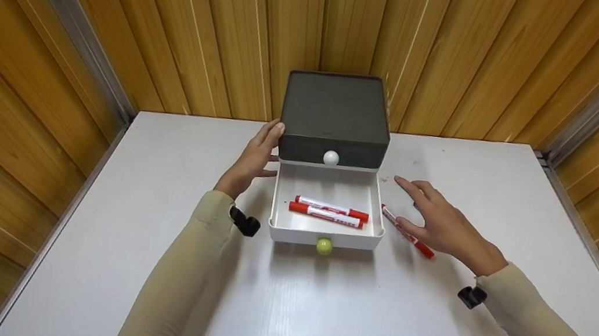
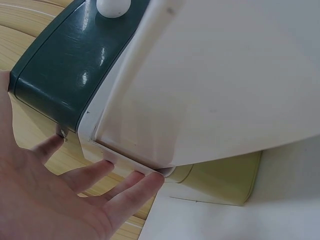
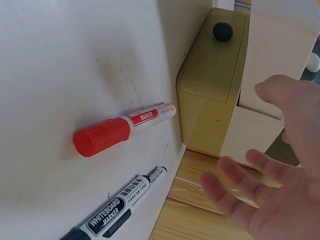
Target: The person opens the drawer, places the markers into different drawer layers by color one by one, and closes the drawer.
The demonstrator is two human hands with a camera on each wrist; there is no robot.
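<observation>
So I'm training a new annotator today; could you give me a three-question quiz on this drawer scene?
1. How many red markers lie in the open white drawer?
2. True or false: the right hand grips a marker.
3. The left hand touches: A) the dark drawer unit B) the yellow-green knob C) a marker.

Key: 1) two. 2) false; its fingers are spread above the red marker on the table. 3) A.
</observation>
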